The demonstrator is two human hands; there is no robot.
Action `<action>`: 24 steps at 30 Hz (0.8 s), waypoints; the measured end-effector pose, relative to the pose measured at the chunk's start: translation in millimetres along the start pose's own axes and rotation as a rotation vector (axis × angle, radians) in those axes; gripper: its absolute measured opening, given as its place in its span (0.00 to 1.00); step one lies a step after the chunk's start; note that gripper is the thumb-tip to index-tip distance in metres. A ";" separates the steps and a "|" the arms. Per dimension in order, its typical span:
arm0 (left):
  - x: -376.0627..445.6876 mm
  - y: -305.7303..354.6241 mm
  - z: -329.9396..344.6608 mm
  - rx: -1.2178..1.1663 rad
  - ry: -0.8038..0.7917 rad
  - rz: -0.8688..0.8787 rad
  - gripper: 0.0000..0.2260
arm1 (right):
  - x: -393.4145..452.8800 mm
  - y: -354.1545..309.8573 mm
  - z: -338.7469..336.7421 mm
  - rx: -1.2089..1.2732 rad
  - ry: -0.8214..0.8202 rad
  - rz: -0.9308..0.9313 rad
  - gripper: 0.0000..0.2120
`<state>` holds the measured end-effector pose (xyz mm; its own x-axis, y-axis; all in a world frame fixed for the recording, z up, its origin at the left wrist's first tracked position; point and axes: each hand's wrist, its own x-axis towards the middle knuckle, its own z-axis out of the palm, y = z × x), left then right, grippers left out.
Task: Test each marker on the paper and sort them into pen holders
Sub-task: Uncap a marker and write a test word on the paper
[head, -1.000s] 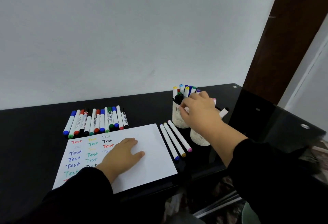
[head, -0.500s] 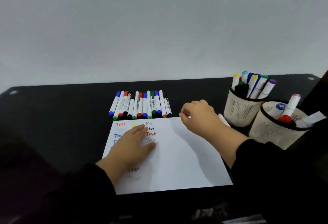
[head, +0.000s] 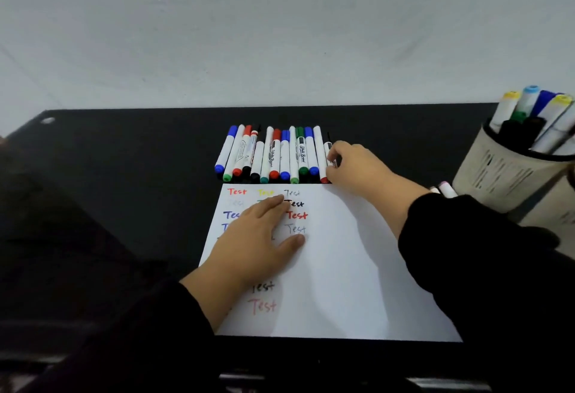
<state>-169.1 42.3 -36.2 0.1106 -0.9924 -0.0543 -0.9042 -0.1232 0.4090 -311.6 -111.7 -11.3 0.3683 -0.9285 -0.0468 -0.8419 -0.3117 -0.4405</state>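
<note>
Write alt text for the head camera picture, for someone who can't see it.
A person's right hand pinches the rightmost marker in a row of markers on a black table, while the left hand rests flat on paper covered in coloured "Test" scribbles. A pen holder of markers stands far right.

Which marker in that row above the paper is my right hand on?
The marker at the far right end of the row, the short white one with a black tip. Your right hand has its fingers curled on it; the others lie untouched.
</note>
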 end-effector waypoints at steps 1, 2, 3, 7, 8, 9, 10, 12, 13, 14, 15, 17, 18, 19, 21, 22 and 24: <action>0.1 -0.5 0.5 -0.002 0.005 0.001 0.29 | 2.0 -1.6 -0.1 0.005 -0.005 0.011 0.10; 0.1 -0.9 1.1 -0.004 0.008 0.003 0.29 | 3.2 -3.2 -0.8 0.010 -0.011 0.024 0.11; -0.3 -1.3 1.5 -0.008 0.014 0.005 0.29 | 4.4 -4.9 -2.0 0.018 -0.021 0.041 0.11; -2.3 -2.3 2.2 -0.033 0.029 0.003 0.28 | 6.5 -9.1 -5.6 0.093 -0.029 0.102 0.12; -2.4 -1.9 2.0 -0.034 0.027 0.003 0.28 | 5.8 -9.3 -6.7 0.134 -0.016 0.117 0.12; -2.5 -1.6 1.7 -0.036 0.025 0.004 0.28 | 4.7 -9.1 -7.6 0.185 0.003 0.131 0.11; -2.2 -1.5 1.7 -0.037 0.021 0.004 0.28 | 3.0 -9.0 -8.3 0.244 0.026 0.146 0.11; -2.4 -1.7 0.6 -0.036 0.012 0.006 0.28 | -4.5 -10.0 -10.8 0.372 0.071 0.177 0.09; -2.7 -2.0 0.0 -0.036 0.006 0.007 0.28 | -10.7 -10.8 -12.5 0.435 0.097 0.190 0.07; -2.7 -2.0 -0.8 -0.039 -0.005 0.007 0.28 | -18.0 -11.7 -14.1 0.496 0.130 0.202 0.05; -2.2 -2.0 -2.0 -0.044 -0.018 0.004 0.27 | -26.3 -12.3 -15.3 0.555 0.166 0.214 0.04; -1.8 -0.1 -6.6 -0.062 -0.037 -0.009 0.26 | -47.6 -14.0 -17.5 0.656 0.229 0.235 0.05; -2.2 2.0 -10.3 -0.077 -0.041 -0.022 0.26 | -59.3 -15.4 -18.4 0.705 0.253 0.245 0.06; -2.3 4.5 -13.9 -0.097 -0.035 -0.036 0.26 | -70.2 -16.5 -18.5 0.751 0.273 0.257 0.07; -5.6 10.9 -20.6 -0.139 0.002 -0.048 0.27 | -91.9 -19.0 -18.7 0.838 0.301 0.289 0.09; -8.7 14.3 -23.4 -0.160 0.024 -0.041 0.27 | -101.6 -20.7 -18.7 0.869 0.306 0.304 0.10; -20.7 20.6 -27.3 -0.191 0.047 -0.014 0.28 | -120.5 -23.2 -18.3 0.903 0.298 0.326 0.10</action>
<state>-178.7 60.2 -1.8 0.1456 -0.9891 -0.0203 -0.8081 -0.1307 0.5744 -343.7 3.8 20.9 -0.0442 -0.9924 -0.1147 -0.2241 0.1217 -0.9669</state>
